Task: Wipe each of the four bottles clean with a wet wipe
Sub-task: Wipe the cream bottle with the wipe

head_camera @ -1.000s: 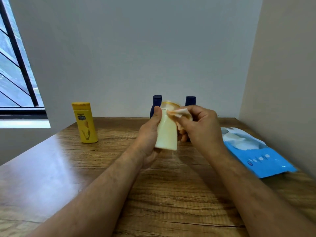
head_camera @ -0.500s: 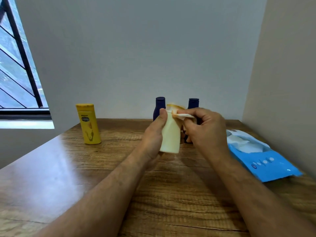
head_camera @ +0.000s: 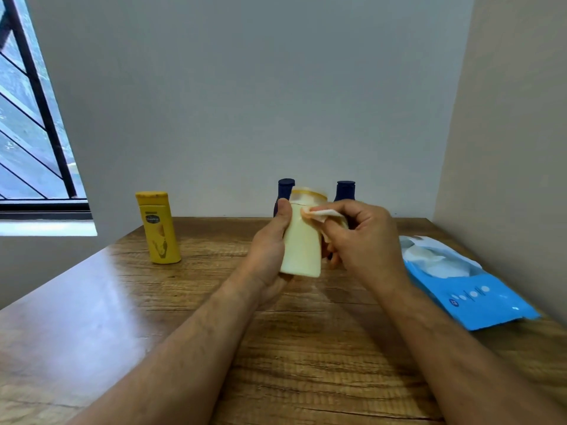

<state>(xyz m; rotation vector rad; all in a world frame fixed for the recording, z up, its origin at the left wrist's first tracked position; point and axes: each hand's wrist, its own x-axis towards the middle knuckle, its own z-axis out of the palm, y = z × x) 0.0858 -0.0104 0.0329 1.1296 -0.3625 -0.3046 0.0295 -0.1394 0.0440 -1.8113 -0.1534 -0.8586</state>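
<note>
Cream bottle (head_camera: 302, 246) in left grip (head_camera: 270, 256)

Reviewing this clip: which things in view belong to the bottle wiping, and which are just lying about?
Part of the job:
- cream bottle, gripped by the left hand
- wet wipe, pinched by the right hand against that bottle's neck
- yellow bottle
- two dark blue bottles behind the hands
- blue wipes pack

Just there:
- wooden table
- window

Glossy grained wood table (head_camera: 92, 317), smooth cream plastic bottle (head_camera: 302, 250), shiny blue wipe pack (head_camera: 478, 296)
</note>
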